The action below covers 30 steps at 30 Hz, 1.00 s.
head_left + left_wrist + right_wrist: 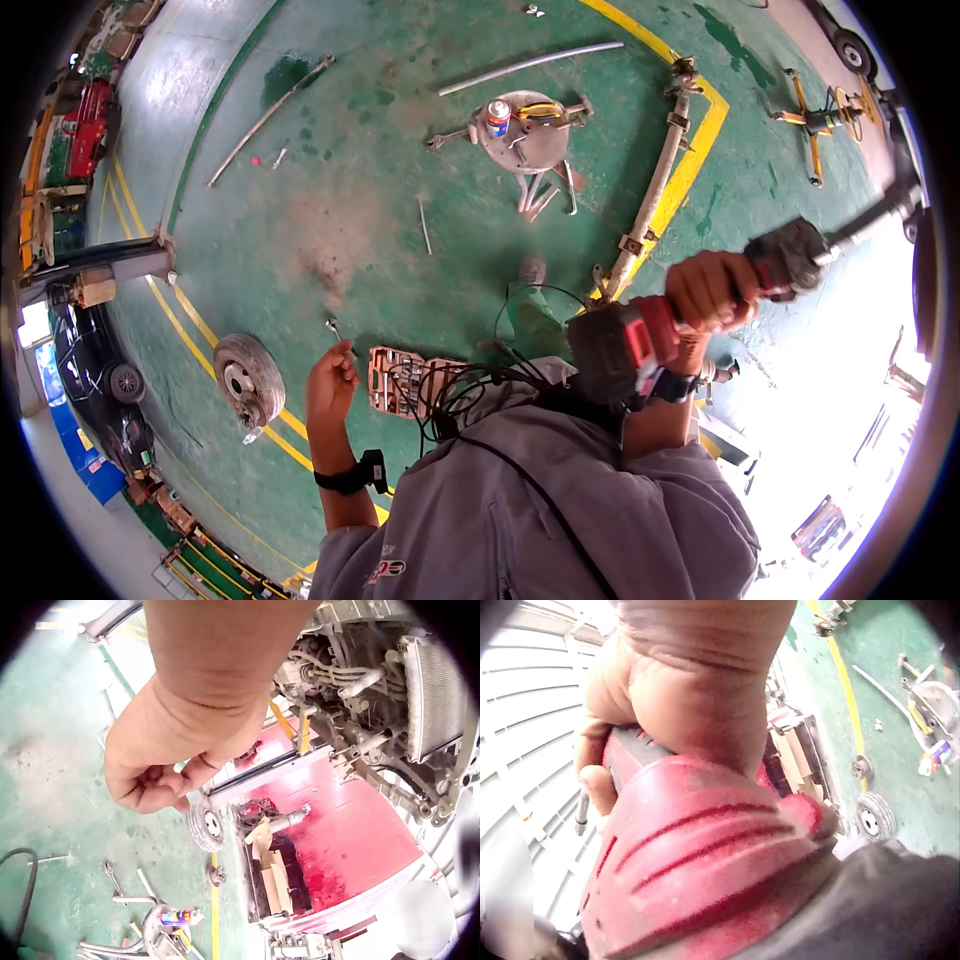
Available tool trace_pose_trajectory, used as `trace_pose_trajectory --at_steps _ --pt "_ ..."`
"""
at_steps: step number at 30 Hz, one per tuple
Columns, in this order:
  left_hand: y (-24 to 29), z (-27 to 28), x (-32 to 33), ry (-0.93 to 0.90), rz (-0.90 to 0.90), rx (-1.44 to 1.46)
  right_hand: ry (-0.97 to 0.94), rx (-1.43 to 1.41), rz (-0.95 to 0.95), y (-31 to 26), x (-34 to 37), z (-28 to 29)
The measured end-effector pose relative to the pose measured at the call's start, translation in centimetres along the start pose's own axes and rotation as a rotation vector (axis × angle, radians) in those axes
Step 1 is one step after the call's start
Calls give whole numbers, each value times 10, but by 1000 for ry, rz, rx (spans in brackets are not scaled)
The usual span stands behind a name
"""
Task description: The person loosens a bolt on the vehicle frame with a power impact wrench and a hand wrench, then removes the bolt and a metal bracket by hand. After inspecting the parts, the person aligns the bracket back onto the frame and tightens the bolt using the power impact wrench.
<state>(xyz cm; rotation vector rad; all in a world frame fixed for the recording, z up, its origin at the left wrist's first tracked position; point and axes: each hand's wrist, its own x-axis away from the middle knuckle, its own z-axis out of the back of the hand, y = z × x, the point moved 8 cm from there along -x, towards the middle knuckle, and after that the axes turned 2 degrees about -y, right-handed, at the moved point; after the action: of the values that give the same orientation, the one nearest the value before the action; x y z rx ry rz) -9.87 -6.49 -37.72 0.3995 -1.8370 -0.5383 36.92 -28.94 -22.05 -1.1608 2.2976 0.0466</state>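
My right hand (712,290) grips the handle of a red and black cordless impact wrench (697,847), raised at the right of the head view. Its dark front end points to the upper right, where a metal bar (868,218) lies in line with it. In the left wrist view my left hand (161,757) hangs with fingers loosely curled and nothing showing between them. Below that hand, a small metal tool (332,326) shows close past the fingertips in the head view. An open socket-set case (376,380) lies on the floor beside it.
A round stool (540,150) bears a spray can (498,117) and hand tools. A long metal beam (655,190) lies along the yellow line. A wheel (262,375) rests at left. Black cables (465,385) hang across my front. Exposed vehicle parts (367,690) hang overhead.
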Motion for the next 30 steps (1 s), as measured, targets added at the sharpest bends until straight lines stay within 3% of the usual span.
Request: trace_pose_trajectory --at_steps 6,14,21,27,30 --pt "2 -48 -41 -49 93 4 -235 -115 -13 -42 -18 7" --pt "22 -142 -86 -146 147 -240 -203 -150 150 -69 -13 10" --pt "63 -193 -134 -288 150 -393 -204 -9 339 -89 -4 -25" --pt "107 -208 -134 -364 43 -379 -281 107 321 -76 -19 -47" --pt "141 -199 -111 -387 -105 -364 -304 102 196 -54 -36 -50"
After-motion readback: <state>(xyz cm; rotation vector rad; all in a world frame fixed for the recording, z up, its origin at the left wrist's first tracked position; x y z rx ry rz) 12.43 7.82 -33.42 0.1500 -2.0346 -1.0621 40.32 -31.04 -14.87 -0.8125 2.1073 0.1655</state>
